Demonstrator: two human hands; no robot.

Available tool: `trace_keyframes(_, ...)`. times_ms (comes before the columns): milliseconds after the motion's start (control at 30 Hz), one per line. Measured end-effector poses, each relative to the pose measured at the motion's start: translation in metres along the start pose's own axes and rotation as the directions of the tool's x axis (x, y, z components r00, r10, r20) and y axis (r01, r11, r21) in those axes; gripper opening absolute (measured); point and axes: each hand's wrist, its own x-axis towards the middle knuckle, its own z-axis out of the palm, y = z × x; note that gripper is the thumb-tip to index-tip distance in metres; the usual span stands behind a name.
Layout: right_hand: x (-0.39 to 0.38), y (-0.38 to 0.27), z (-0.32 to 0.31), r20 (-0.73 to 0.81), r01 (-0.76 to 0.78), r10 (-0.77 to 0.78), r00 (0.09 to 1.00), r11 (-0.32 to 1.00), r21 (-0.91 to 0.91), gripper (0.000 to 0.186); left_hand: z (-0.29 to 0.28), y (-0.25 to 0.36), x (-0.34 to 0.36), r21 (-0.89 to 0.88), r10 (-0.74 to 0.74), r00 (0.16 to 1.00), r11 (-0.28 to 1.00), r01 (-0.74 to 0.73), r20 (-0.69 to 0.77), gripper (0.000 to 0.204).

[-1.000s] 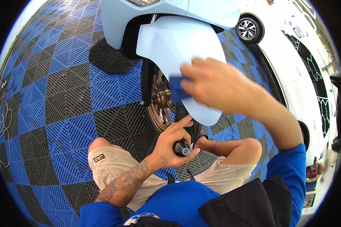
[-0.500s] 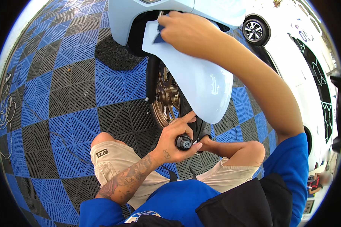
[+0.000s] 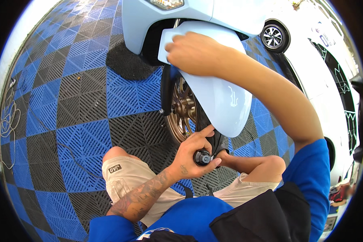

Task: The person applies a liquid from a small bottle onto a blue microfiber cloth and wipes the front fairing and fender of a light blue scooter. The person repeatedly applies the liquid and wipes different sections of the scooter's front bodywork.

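1. We have our two hands well apart, each closed on its own thing.
2. Our left hand (image 3: 193, 155) is wrapped around a black bottle (image 3: 203, 157), its top facing up toward us. The outstretched forefinger ends near the lower edge of the fender (image 3: 234, 99); we cannot tell whether it touches.
3. Our right hand (image 3: 195, 54), blurred, is over the fender's upper left part, bent around a blue cloth (image 3: 174, 71). We see only a bit of the cloth, below the palm at the fender's left edge; the rest is hidden.
4. The light blue fender sits over the bronze front wheel (image 3: 184, 105) of a motorbike (image 3: 189, 11).
5. On the checkered floor (image 3: 82, 139) we see a black mat (image 3: 129, 62) beside the motorbike, a loose cable (image 3: 11, 121) along the left edge and a white car (image 3: 306, 60) toward the right edge.
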Motion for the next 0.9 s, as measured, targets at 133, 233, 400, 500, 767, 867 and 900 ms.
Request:
trace_keyframes(133, 0.049, 0.024, 0.016, -0.228, 0.019, -0.027, 0.973, 0.999, -0.039, 0.013, 0.004, 0.003, 0.001, -0.036, -0.008, 1.0, 0.999, 0.008, -0.002, 0.03)
trace_keyframes(233, 0.041, 0.02, 0.01, -0.187, 0.103, -0.102, 0.977, 0.995, -0.006, 0.014, 0.004, 0.002, 0.001, -0.03, -0.01, 1.0, 1.0, 0.01, 0.009, 0.03)
trace_keyframes(400, 0.008, -0.007, -0.006, 0.22, 0.082, -0.094, 0.971, 0.994, 0.066, 0.007, 0.003, -0.001, 0.0, 0.023, -0.013, 1.0, 1.0, 0.012, 0.028, 0.031)
trace_keyframes(500, 0.027, -0.004, -0.002, 0.197, -0.037, 0.035, 0.98, 0.999, 0.008, 0.006, 0.003, -0.004, 0.0, 0.031, -0.014, 1.0, 0.999, 0.013, 0.018, 0.031)
trace_keyframes(767, 0.059, 0.001, 0.006, 0.164, 0.007, -0.003, 0.986, 1.0, -0.019, 0.008, 0.005, -0.006, -0.002, 0.097, 0.013, 0.999, 0.995, -0.018, 0.047, 0.031)
trace_keyframes(867, 0.01, -0.008, -0.013, 0.146, 0.017, -0.024, 0.989, 0.999, 0.047, 0.01, 0.004, -0.006, -0.001, 0.095, 0.027, 0.999, 0.995, -0.029, 0.029, 0.031)
trace_keyframes(900, -0.01, -0.014, -0.02, 0.107, 0.036, -0.047, 0.993, 0.995, 0.096, 0.011, 0.002, -0.005, 0.0, 0.087, 0.03, 0.999, 0.996, -0.032, 0.017, 0.03)
